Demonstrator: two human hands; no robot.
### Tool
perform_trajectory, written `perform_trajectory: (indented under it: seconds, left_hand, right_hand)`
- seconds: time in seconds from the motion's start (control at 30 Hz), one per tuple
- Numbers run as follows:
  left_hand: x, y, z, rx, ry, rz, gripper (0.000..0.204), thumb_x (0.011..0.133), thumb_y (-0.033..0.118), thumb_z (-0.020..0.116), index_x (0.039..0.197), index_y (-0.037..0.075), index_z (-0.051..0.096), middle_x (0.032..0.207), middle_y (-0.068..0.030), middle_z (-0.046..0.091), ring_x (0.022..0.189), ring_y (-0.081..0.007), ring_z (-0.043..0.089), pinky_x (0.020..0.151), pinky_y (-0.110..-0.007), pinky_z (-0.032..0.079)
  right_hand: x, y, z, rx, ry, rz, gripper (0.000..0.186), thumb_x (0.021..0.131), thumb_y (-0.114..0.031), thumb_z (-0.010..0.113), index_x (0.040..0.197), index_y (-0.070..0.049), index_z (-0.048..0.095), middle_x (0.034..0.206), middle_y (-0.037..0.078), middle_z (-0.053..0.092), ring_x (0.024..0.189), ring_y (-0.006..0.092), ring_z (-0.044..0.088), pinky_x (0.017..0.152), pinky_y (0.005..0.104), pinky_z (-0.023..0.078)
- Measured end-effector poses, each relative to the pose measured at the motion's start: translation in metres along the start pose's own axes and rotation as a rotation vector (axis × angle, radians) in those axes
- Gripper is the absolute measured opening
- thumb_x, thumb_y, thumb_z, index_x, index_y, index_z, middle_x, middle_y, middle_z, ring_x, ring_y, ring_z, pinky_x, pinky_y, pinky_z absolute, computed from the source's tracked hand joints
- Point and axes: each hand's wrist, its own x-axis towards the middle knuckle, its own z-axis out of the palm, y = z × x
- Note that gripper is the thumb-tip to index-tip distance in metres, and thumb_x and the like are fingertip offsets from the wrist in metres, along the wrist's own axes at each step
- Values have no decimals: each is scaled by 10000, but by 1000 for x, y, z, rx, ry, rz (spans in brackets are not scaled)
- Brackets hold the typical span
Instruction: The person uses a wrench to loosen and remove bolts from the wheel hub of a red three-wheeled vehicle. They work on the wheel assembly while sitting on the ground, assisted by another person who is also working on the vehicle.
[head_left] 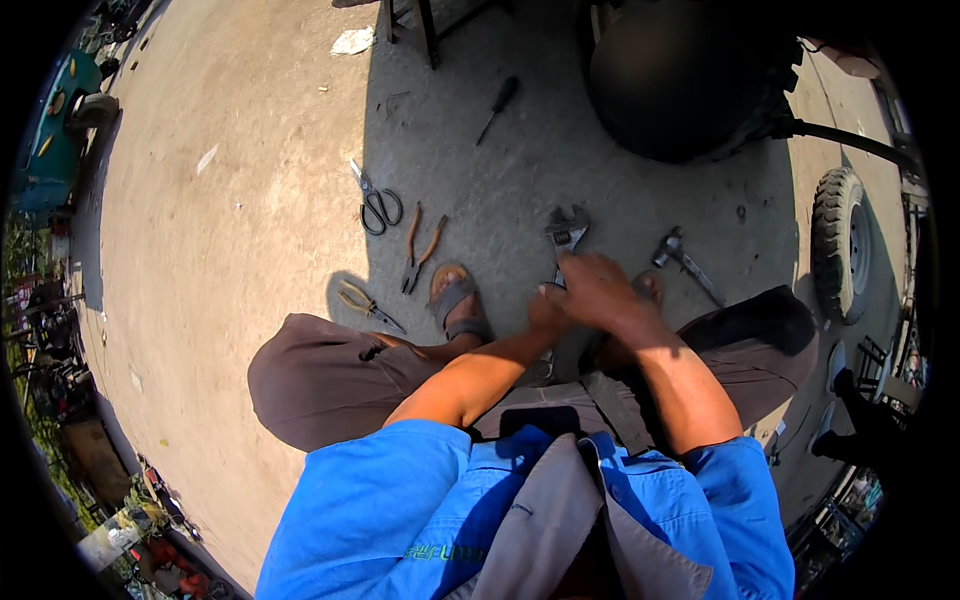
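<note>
An adjustable wrench (568,232) points away from me between my feet, its grey jaw uppermost. My right hand (598,290) is closed over its handle just below the jaw. My left hand (548,312) is closed around the handle lower down, partly covered by the right one. Most of the handle is hidden by my fingers. To the right on the ground lies a hammer (686,264). Left of my sandalled foot (460,300) are pliers with orange-brown handles (423,250), pliers with yellowish handles (371,307) and black-handled scissors (376,204).
Farther off lies a screwdriver (497,108) on the shaded concrete. A large dark round object (680,85) stands at the far right, and a wheel with a tyre (843,245) is at the right. A teal machine (62,130) stands far left. Another person's dark-clothed leg (855,410) shows at right.
</note>
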Motion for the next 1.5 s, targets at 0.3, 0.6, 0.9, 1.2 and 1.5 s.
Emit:
perform_trajectory:
  seconds: [0.3, 0.6, 0.9, 1.2, 1.5]
  left_hand:
    - [-36, 34, -27, 160, -203, 82, 445, 799, 396, 656, 1022, 11, 640, 990, -240, 673, 917, -401, 666, 764, -502, 521]
    - [-1, 83, -93, 189, -153, 224, 258, 799, 233, 661, 887, -9, 650, 899, -233, 678, 838, -382, 677, 705, -480, 525]
    - [87, 32, -190, 475, 292, -131, 157, 787, 104, 629, 918, 18, 636, 912, -201, 666, 893, -392, 651, 786, -461, 520]
    - [100, -11, -213, 616, 239, -313, 359, 810, 157, 649, 1137, 30, 574, 1213, -196, 571, 1174, -358, 547, 943, -450, 468]
    - [111, -17, -220, 641, 322, -344, 303, 848, 137, 592, 1109, -12, 552, 1186, -237, 575, 1148, -389, 550, 925, -462, 484]
  right_hand:
    - [-8, -10, 1, -48, -16, -32, 391, 831, -320, 682, 959, 43, 620, 882, 262, 663, 864, 413, 658, 780, 486, 521]
    - [-18, -21, -13, 108, -19, -100, 374, 847, -288, 687, 973, 49, 586, 899, 255, 639, 915, 416, 613, 791, 501, 469]
    - [-16, -24, -9, -41, -108, -60, 402, 884, -315, 648, 1011, 62, 588, 921, 248, 645, 960, 402, 623, 831, 475, 484]
    - [-9, -28, -2, 43, -64, -104, 383, 842, -295, 677, 1005, 48, 630, 960, 240, 677, 938, 385, 661, 819, 466, 521]
    - [-23, -19, 2, 104, 41, -82, 340, 818, -268, 682, 965, 36, 644, 914, 222, 689, 905, 376, 670, 790, 456, 527]
